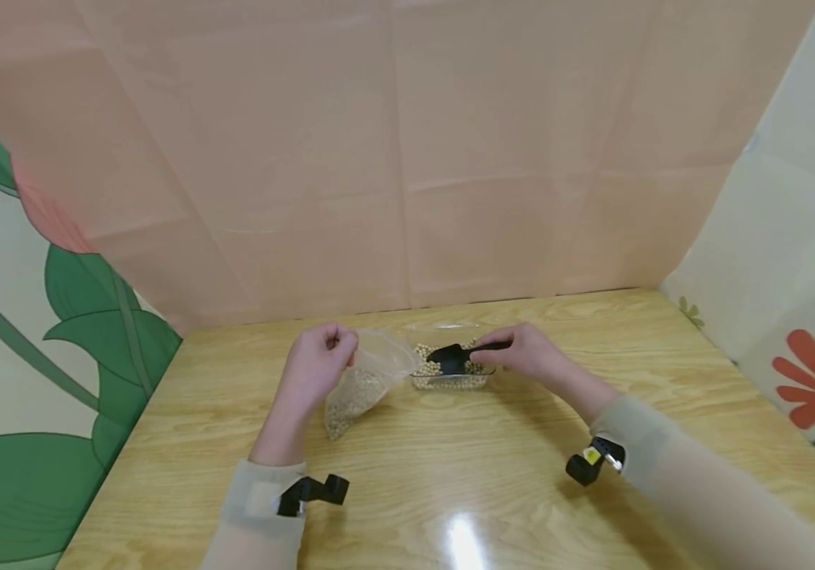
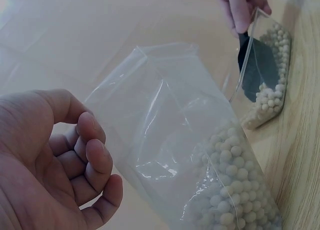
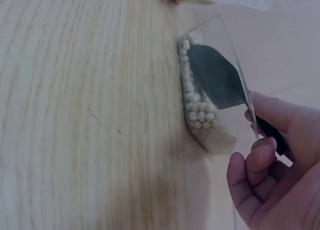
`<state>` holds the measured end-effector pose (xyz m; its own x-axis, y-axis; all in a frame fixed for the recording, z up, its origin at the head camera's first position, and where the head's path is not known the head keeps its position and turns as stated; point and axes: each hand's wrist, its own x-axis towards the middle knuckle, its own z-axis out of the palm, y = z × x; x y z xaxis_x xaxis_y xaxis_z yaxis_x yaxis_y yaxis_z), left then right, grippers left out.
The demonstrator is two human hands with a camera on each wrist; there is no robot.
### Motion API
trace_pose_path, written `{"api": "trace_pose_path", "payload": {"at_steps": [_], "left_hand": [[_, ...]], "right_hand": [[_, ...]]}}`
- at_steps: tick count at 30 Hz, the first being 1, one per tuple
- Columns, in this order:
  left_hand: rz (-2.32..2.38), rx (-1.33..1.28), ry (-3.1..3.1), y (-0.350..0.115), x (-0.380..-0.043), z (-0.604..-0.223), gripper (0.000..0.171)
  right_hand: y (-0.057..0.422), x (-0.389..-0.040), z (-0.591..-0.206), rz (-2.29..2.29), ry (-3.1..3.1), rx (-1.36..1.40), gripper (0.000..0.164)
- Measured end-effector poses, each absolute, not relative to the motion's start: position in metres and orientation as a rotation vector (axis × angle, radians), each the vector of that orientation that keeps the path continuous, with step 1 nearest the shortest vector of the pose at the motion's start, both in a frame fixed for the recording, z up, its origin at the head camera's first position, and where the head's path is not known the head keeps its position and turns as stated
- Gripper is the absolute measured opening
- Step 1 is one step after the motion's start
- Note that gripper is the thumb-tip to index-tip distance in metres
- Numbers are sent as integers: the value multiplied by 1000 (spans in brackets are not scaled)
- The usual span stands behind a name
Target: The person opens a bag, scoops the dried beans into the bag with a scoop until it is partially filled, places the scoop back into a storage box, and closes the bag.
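My left hand (image 1: pixel 315 364) pinches the upper edge of a clear plastic bag (image 2: pixel 160 125), which hangs tilted beside a container. Small cream-coloured balls (image 2: pixel 235 185) fill its lower part. A clear rectangular container (image 1: pixel 484 378) sits right of the bag, partly filled with similar balls (image 3: pixel 200 112). By its handle, my right hand (image 1: pixel 527 352) holds a small black scoop (image 1: pixel 450 359). The scoop's blade (image 3: pixel 215 75) is inside the container, among the balls. The bag's mouth is close to the container's left side; whether they touch I cannot tell.
The container and bag are toward the back of a wood-grain table (image 1: pixel 407 475). Behind stands a pinkish sheet (image 1: pixel 407 198). Flower-patterned panels flank the left and right sides. Black wrist cameras are strapped over both sleeves.
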<state>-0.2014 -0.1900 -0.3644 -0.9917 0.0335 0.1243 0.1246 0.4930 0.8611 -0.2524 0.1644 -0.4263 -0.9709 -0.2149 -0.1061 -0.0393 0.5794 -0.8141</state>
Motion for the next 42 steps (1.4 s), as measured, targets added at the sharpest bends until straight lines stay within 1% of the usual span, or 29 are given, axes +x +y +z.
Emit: {"api": "trace_pose_path", "payload": {"at_steps": [21,28,42], "left_hand": [[-1525,-132,-2634,-189,-201,-365,23],[-1536,-99,-2639,-190,-201,-365,21],[-1508,-102,-2634,-194,-201,-364,23]], "right_hand": [[152,-248,-449,-1514,2568,-147,47],[151,-243,-449,-1591,2509,-136,48],[146,-235,-451,-1710,2429,-63,50]]}}
